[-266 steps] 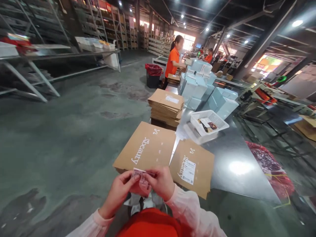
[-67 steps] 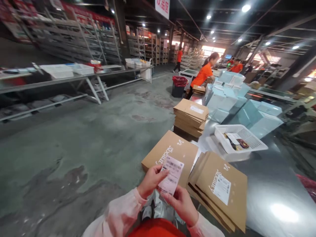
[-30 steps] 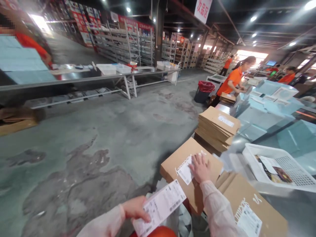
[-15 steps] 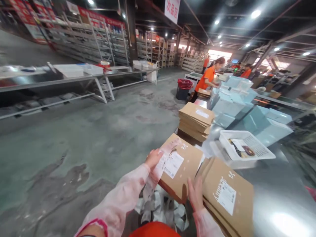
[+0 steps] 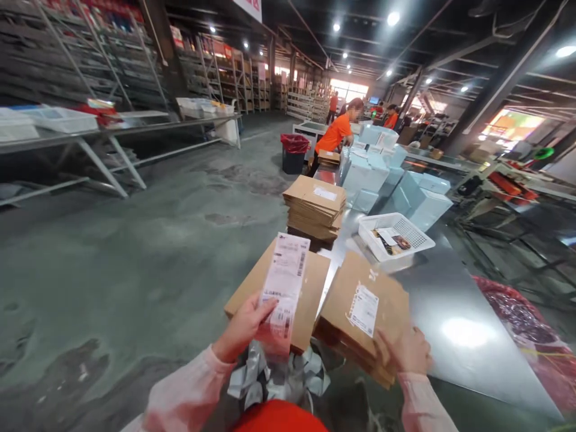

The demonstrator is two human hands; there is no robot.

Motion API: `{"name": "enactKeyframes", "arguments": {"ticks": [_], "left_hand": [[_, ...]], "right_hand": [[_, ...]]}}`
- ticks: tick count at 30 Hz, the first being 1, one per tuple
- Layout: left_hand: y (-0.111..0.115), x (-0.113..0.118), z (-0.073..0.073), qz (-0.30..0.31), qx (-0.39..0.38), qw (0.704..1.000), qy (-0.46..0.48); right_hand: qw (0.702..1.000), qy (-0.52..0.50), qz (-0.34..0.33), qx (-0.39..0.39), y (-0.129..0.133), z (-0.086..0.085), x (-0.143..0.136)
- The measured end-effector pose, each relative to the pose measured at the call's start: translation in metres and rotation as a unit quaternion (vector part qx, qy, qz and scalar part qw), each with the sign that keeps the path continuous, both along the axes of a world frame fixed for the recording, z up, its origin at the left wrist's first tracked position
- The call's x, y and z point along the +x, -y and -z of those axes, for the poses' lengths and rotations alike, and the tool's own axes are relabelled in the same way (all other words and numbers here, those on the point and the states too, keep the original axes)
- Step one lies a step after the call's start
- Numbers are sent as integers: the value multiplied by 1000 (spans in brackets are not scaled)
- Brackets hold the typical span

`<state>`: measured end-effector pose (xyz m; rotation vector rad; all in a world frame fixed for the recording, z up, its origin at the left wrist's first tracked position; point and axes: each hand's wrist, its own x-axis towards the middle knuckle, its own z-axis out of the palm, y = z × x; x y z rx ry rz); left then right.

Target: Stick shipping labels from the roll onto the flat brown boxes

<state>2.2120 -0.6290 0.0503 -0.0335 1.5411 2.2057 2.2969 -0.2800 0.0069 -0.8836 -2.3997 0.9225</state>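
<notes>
My left hand (image 5: 243,327) is closed on a strip of printed shipping labels (image 5: 287,267), thumb on its front. The strip covers part of a brown cardboard mailer (image 5: 316,279) lying behind it at the table's edge. To the right is a stack of cardboard mailers (image 5: 390,294); the top one has white lettering and a white label (image 5: 364,310). My right hand (image 5: 407,351) grips the near right corner of this stack, its fingers bent over the top and slightly blurred. Crumpled pale strips (image 5: 252,375) hang below the left mailer.
Farther along the metal table (image 5: 432,300) stand a tall pile of mailers (image 5: 310,213), a white basket (image 5: 416,231) with printed items, and pale blue boxes (image 5: 423,201). A person in orange (image 5: 335,133) leans over the far end near a black bin (image 5: 294,159).
The view has swung right. My left hand has lifted the label strip off the left mailer's face. My right hand has moved from between the mailers to the right stack's near corner.
</notes>
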Motion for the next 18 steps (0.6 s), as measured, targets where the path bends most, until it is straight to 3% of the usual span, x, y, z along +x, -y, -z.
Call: {"name": "enactKeyframes", "arguments": {"ticks": [2,4,5,8,11,14,18], "left_hand": [[-5,10,8,40,-34,998,-26],[-9,16,15,92,-55,993,-52],[-10,16,17,99,-57,991,-64],[-8,12,19,13,-45,997,-68],[-1,7,19,-46,-69,995,-56],[0,10,26,-22,-91,993,-65],[-7,18,43,-95,-103,989,-42]], "right_hand": [[988,0,-119,-103,49,-2,-11],[914,-28,-287,-284,114,-4,-20],[892,-46,-314,-323,144,-5,-22],[853,-36,-391,-344,202,-8,-24],[830,-19,-433,-350,204,-18,-34],[859,3,-418,-295,188,-33,-58],[872,52,-442,-206,184,-41,-72]]}}
